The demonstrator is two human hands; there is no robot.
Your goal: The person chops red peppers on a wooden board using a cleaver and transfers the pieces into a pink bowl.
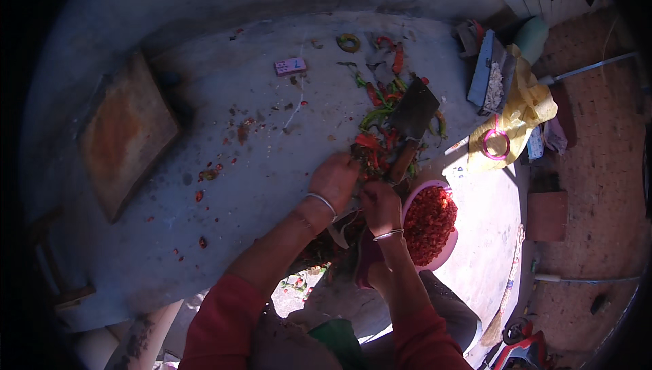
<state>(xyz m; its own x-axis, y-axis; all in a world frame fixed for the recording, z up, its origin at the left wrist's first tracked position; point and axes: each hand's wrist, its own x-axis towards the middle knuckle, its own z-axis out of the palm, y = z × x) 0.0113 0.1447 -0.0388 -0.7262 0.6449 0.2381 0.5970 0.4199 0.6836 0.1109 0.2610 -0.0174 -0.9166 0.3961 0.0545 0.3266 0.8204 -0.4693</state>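
My left hand (333, 179) is at the near edge of a heap of red pepper pieces and scraps (371, 153). Its fingertips are hidden, and whether they grip a piece cannot be seen. Just to the right, my right hand (381, 208) has curled fingers below the heap; anything inside them is hidden. A cleaver lies on the heap, its dark blade (415, 109) pointing away and its wooden handle (404, 161) towards my right hand. Whole red and green peppers (377, 114) lie around the blade. Beside my right forearm stands a pink basin (444, 262) filled with chopped red peppers (432, 225).
A stained wooden board (127, 138) is at the left. Pepper bits and seeds dot the grey surface (254, 176). A pink packet (290, 67) lies farther back. At the right are a blue dustpan-like container (481, 72), a yellow sack (527, 95) and a straw broom (501, 309).
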